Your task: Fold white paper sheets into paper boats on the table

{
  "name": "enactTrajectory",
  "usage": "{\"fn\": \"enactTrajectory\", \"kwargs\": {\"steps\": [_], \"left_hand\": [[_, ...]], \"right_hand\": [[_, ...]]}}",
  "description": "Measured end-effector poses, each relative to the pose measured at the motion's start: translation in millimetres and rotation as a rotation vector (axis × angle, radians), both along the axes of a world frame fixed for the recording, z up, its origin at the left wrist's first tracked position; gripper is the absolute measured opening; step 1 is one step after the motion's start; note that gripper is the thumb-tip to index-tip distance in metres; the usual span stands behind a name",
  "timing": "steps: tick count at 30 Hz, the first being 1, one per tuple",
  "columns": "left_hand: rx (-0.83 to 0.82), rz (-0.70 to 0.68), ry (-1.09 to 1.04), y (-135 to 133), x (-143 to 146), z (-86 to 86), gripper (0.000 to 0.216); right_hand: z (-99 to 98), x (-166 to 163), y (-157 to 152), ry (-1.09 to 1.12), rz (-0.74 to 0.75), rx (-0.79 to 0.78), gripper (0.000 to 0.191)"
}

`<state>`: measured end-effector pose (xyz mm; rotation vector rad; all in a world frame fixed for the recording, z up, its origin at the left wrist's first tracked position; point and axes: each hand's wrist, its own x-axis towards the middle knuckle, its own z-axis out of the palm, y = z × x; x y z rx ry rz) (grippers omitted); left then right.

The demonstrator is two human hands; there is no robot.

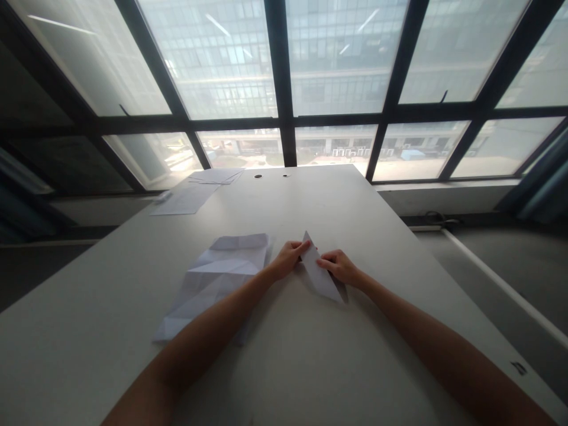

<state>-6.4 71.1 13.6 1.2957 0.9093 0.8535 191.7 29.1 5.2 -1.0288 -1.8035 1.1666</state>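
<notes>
A folded white paper piece [320, 275], long and pointed, lies on the white table [310, 355] in front of me. My left hand [288, 258] pinches its upper left edge near the tip, fingers closed. My right hand [339, 266] presses on its right edge with curled fingers. Both forearms reach in from the bottom of the view.
A creased, unfolded white sheet [213, 284] lies just left of my left arm. More loose sheets [195, 192] sit at the far left of the table. Two small round holes [258, 176] mark the far edge. Large windows [284, 83] stand beyond.
</notes>
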Motion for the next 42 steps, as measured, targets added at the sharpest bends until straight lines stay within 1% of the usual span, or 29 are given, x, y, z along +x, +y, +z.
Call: {"fn": "enactTrajectory", "kwargs": {"steps": [3,7,10,15,20,23,26,32,34,36,39,42], "left_hand": [[0.067,-0.008,0.141,-4,0,4.2,0.058],[0.131,-0.064,0.224,-6,1,9.8,0.051],[0.161,-0.118,0.29,-7,3,10.6,0.049],[0.204,-0.23,0.322,-9,5,7.7,0.048],[0.188,-0.282,0.326,-12,7,9.2,0.048],[0.18,-0.326,0.33,-14,7,12.2,0.049],[0.22,-0.348,0.36,-15,6,14.1,0.051],[0.224,-0.391,0.341,-13,7,10.4,0.05],[0.226,-0.391,0.329,-12,8,7.6,0.051],[0.235,-0.361,0.324,-12,10,5.3,0.055],[0.226,-0.269,0.326,-11,11,4.3,0.06],[0.198,-0.212,0.302,-12,10,5.9,0.06]], "right_hand": [[-0.5,-1,0,0.033,-0.062,-0.008,0.038],[-1.1,0,1,0.098,-0.173,0.0,0.038],[-1.9,1,1,0.131,-0.238,0.008,0.037],[-4.3,-1,3,0.188,-0.326,-0.005,0.036],[-8.2,-5,6,0.27,-0.408,0.023,0.041],[-11.1,-6,9,0.379,-0.43,-0.03,0.042],[-14.2,-7,11,0.482,-0.443,-0.081,0.043],[-19.0,-6,16,0.564,-0.478,-0.1,0.043],[-17.8,-6,16,0.562,-0.5,-0.102,0.043],[-14.9,-6,14,0.525,-0.506,-0.084,0.043],[-10.4,-7,9,0.443,-0.454,-0.047,0.045],[-9.5,-8,8,0.405,-0.418,-0.053,0.044]]}}
